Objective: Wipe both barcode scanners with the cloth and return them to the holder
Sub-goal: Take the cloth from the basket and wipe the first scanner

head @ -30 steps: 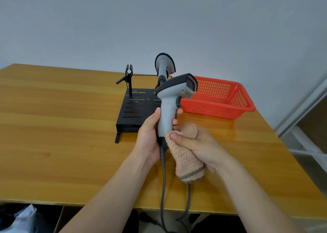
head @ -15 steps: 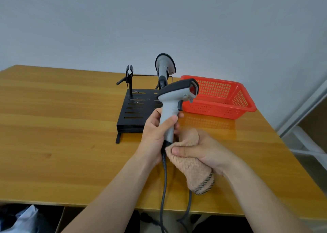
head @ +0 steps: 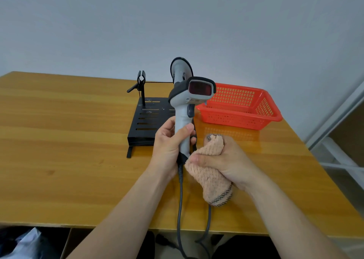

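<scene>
The left hand (head: 167,142) gripped one scanner (head: 189,99) upright above the table (head: 59,140). The right hand (head: 222,160) squeezed the cloth (head: 210,176) by its bottom end. The other scanner (head: 180,69) sat in the holder (head: 149,119). The hanging cord (head: 179,199) might catch and pull the scanner loose.

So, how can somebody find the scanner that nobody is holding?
On the wooden table, find the black holder left of the red basket. The scanner stands upright at its back right. Unlike the nearer scanner, it is not held.
</scene>
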